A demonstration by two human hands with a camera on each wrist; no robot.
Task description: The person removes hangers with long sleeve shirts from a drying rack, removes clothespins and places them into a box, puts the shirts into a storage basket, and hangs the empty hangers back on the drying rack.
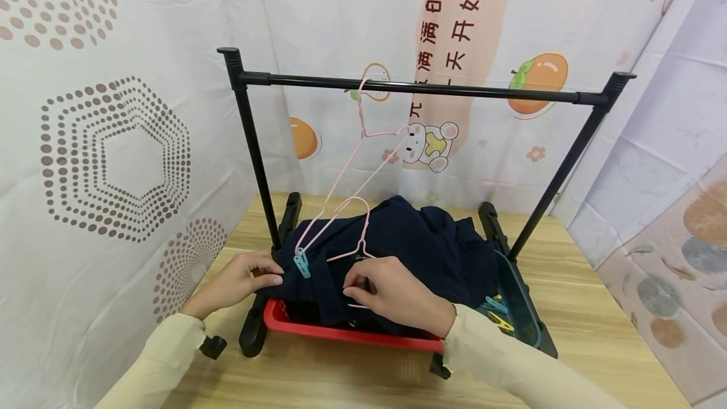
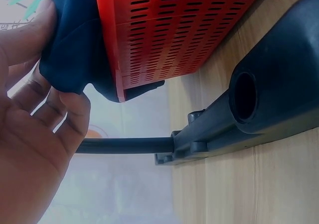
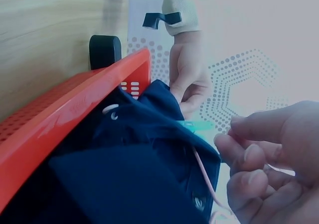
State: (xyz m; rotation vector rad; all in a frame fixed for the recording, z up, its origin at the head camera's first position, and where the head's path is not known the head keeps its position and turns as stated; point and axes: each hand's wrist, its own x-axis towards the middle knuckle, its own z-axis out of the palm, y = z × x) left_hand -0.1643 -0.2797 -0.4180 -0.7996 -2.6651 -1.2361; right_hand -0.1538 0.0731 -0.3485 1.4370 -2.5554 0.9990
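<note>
A navy garment (image 1: 409, 251) lies heaped over a red basket (image 1: 352, 334). My left hand (image 1: 248, 279) pinches its left edge, thumb on top and fingers beneath, beside the basket's corner. A teal clothespin (image 1: 302, 264) sits on the cloth just right of that hand, at the low end of a pink hanger (image 1: 363, 134) hooked on the rod and tilted down. Another pink hanger (image 1: 361, 247) lies partly inside the garment, its hook up. Over the cloth by this hanger, my right hand (image 1: 392, 289) has loosely curled fingers, with nothing showing between thumb and forefinger (image 3: 234, 149).
A black clothes rack with a horizontal rod (image 1: 483, 89) spans the basket, its feet (image 1: 254, 331) on the wooden table (image 1: 341, 377). At the right, a dark blue bin (image 1: 525, 314) holds teal and yellow clothespins (image 1: 500, 320). Patterned curtains stand behind and at both sides.
</note>
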